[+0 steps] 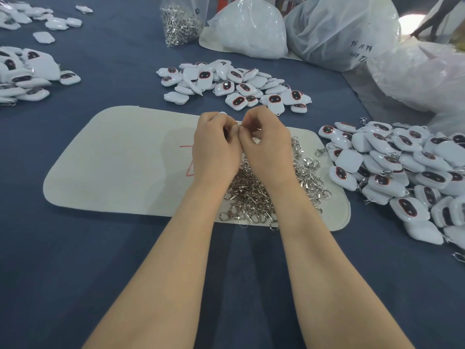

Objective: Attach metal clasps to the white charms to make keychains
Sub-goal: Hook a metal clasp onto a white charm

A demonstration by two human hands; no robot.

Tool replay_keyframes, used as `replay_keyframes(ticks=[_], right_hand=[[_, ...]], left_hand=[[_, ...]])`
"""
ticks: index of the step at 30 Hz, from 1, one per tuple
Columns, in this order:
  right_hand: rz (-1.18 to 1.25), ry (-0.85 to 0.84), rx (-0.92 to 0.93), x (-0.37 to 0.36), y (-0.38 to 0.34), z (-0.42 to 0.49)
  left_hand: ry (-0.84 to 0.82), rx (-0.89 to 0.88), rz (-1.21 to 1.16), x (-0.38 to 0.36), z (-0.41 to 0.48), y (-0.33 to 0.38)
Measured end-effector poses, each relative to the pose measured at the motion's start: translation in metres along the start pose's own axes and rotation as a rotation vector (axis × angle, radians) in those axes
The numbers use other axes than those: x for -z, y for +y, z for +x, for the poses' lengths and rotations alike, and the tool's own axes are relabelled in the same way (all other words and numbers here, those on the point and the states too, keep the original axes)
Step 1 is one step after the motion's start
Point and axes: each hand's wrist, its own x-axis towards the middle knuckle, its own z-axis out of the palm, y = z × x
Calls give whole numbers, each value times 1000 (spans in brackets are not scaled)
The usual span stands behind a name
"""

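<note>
At centre, our left hand [216,147] grips a mostly hidden white charm [222,113]; our right hand [265,147] pinches a metal clasp [238,125] beside it. A clasp pile [254,197] lies at five o'clock, loose charms [234,84] at twelve.

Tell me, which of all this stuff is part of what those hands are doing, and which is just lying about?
In use: left hand and right hand pinching a clasp; loose clasps; charm pile; finished keychains; mat.
Lying about: clasp bag; plastic sacks; far-left charms.
</note>
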Motion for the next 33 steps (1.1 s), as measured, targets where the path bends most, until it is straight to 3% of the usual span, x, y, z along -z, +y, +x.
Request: replay_keyframes(ticks=[9, 15, 33], right_hand=[[75, 82, -105, 4, 4, 2], [28, 167, -160, 10, 13, 5], [15, 116, -128, 5, 12, 3]], left_hand=[[-68, 1, -86, -1, 2, 0], [-159, 184, -390, 0, -1, 6], [-181, 188, -377, -1, 1, 4]])
